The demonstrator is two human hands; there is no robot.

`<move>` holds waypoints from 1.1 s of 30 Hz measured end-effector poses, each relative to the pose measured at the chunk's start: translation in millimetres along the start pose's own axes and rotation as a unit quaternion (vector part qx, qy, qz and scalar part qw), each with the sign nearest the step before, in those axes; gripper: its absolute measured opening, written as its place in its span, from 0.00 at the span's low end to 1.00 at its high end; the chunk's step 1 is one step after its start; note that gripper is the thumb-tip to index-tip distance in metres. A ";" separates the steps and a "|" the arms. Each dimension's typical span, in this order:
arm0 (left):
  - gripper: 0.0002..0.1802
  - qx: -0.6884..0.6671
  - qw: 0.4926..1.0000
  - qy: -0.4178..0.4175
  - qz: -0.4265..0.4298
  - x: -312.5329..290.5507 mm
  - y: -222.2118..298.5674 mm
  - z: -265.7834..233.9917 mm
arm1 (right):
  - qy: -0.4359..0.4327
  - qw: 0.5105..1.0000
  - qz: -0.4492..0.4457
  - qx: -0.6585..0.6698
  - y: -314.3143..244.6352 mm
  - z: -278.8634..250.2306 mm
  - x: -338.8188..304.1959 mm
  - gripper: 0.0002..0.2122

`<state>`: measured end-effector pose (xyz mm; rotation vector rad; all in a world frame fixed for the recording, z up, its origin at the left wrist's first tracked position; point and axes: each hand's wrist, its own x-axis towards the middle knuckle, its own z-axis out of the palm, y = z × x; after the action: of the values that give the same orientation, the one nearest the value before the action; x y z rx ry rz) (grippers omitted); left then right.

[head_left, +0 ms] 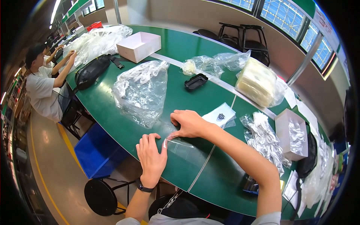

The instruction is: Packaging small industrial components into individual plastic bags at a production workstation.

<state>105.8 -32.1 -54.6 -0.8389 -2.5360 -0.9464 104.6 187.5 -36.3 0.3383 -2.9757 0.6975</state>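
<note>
A small clear plastic bag [184, 149] is held just above the near edge of the green table. My left hand [152, 157], with a dark band on its wrist, grips the bag's left edge by the thumb, its fingers partly hidden behind. From above, my right hand [190, 124] pinches the bag's upper left corner between thumb and curled fingers. Beyond my hands lies a large clear bag with white cables [140, 88]. Right of my right hand, some small dark pieces [221, 116] rest on a stack of flat clear bags [228, 109].
Bundled white cables [264, 137] lie to the right, beside a white box [287, 148]. A black tray [195, 81], a wrapped pale stack [257, 82] and an open white box [138, 52] stand farther back. A blue bin [97, 152] and black stool [100, 197] are lower left; a person [45, 84] sits beyond.
</note>
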 end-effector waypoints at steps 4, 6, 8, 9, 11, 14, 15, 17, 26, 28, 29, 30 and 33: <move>0.13 -0.016 0.999 -0.042 0.003 2.6 -3.5 -4.5 | 0.005 0.999 -0.025 -0.028 -0.6 -0.2 -4.3 0.30; 0.12 -0.034 0.998 -0.048 0.011 5.2 -6.2 -6.0 | 0.020 0.995 -0.066 -0.067 1.0 1.4 -5.4 0.28; 0.11 -0.048 0.997 -0.031 0.048 8.6 -8.3 -7.9 | 0.018 0.994 -0.076 -0.078 2.2 1.4 -5.8 0.27; 0.11 -0.047 0.997 -0.031 0.047 8.4 -10.1 -8.0 | 0.016 0.992 -0.085 -0.089 2.6 1.9 -5.8 0.27; 0.10 -0.047 0.996 -0.022 0.069 6.7 -13.2 -8.1 | 0.014 0.992 -0.088 -0.087 3.2 2.3 -6.9 0.26; 0.10 -0.045 0.996 -0.040 0.070 6.9 -16.9 -16.0 | 0.015 0.993 -0.085 -0.080 5.3 -1.3 -9.2 0.25; 0.10 -0.046 0.996 -0.041 0.071 8.2 -19.1 -17.3 | 0.018 0.994 -0.080 -0.075 5.5 -3.8 -10.5 0.24; 0.11 -0.041 0.992 -0.044 0.111 10.4 -24.8 -19.9 | 0.012 0.995 -0.064 -0.074 4.7 -9.7 -11.8 0.24; 0.11 -0.057 0.990 -0.046 0.121 10.6 -31.6 -34.3 | 0.067 0.970 -0.119 -0.200 -12.9 -31.6 -35.1 0.16; 0.12 -0.068 0.988 -0.081 0.114 10.2 -33.3 -36.2 | 0.087 0.967 -0.113 -0.213 -27.1 -43.7 -57.8 0.15; 0.12 -0.076 0.986 -0.085 0.121 9.9 -31.4 -36.7 | 0.076 0.967 -0.097 -0.221 -39.4 -55.4 -76.7 0.14; 0.12 -0.078 0.987 -0.065 0.122 8.6 -30.6 -37.8 | 0.066 0.969 -0.084 -0.225 -51.6 -65.3 -94.2 0.13; 0.17 -0.093 0.985 -0.023 0.145 -1.5 -26.1 -44.1 | 0.030 0.971 -0.012 -0.236 -96.5 -102.0 -153.2 0.13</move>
<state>94.3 -78.4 -35.9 -1.2595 -2.3005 -1.0853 277.2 179.0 79.1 0.3070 -2.9450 -0.0163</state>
